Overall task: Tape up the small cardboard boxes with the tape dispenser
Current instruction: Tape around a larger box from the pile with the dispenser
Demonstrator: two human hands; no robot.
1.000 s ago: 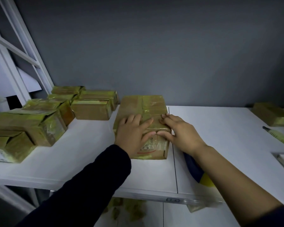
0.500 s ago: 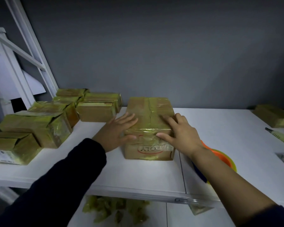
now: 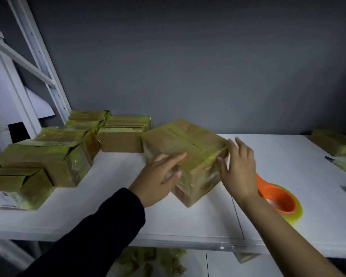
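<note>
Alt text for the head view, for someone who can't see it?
The left hand grips a taped cardboard box on a white table; the right hand touches its right corner. An orange tape dispenser lies beside it.

The box (image 3: 185, 148) in the middle is brown cardboard crossed by glossy yellow-green bands of tape, with a red printed mark on its near face. The stacked boxes (image 3: 48, 156) at the left and the far box (image 3: 334, 142) at the right show the same brown under a yellow-green sheen. The tape dispenser (image 3: 265, 186) is bright orange, its roll (image 3: 296, 216) yellow-green. The table (image 3: 288, 166) is white, the wall (image 3: 188, 56) dark grey, and the shelf frame (image 3: 39, 56) white. The sleeve (image 3: 98, 236) is near black. The scraps (image 3: 148, 262) under the table are yellow-green.
</note>
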